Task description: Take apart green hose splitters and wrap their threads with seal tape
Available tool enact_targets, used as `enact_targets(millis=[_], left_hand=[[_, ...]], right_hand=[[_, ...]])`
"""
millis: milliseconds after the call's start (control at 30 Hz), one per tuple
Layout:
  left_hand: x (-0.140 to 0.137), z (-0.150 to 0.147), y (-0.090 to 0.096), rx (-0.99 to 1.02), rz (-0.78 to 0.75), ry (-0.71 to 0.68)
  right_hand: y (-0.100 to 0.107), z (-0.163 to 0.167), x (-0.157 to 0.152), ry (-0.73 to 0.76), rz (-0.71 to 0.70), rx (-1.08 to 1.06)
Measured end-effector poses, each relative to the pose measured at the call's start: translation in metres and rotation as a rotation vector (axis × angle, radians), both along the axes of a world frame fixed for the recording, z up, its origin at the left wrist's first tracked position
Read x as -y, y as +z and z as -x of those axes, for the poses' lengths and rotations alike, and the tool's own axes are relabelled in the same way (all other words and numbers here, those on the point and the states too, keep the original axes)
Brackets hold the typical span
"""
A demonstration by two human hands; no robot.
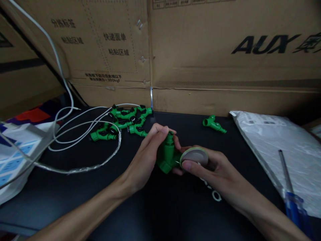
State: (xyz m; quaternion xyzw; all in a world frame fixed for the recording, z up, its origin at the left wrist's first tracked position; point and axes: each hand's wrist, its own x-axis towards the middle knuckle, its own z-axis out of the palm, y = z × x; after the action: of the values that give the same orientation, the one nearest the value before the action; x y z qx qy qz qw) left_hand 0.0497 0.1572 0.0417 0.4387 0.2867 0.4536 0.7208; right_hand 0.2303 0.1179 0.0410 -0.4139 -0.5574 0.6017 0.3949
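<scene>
Green branched fitting at centre of the dark tabletop, narrow end up. Left hand curls round it from its 9 o'clock side, thumb near the top, fingers closed in against the body. Right hand, at 3 o'clock, pinches a pale round disc between thumb and fingers; cannot tell whether disc touches fitting. Clustered green fittings lie at 10 o'clock, a lone fitting at 2. White ring between 4 and 5, near right wrist. White parcel at 3.
</scene>
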Motion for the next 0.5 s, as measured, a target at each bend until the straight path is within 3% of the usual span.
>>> enact_targets(millis=[100, 267, 500], left_hand=[[-0.003, 0.001, 0.001, -0.022, 0.031, -0.065], [-0.008, 0.006, 0.0, -0.154, 0.023, -0.052], [-0.012, 0.007, -0.001, -0.194, 0.081, -0.076]], right_hand=[[0.002, -0.009, -0.005, 0.01, 0.051, 0.007], [0.0, -0.019, -0.008, -0.088, 0.092, 0.008], [-0.004, -0.024, -0.012, -0.139, 0.331, -0.14]])
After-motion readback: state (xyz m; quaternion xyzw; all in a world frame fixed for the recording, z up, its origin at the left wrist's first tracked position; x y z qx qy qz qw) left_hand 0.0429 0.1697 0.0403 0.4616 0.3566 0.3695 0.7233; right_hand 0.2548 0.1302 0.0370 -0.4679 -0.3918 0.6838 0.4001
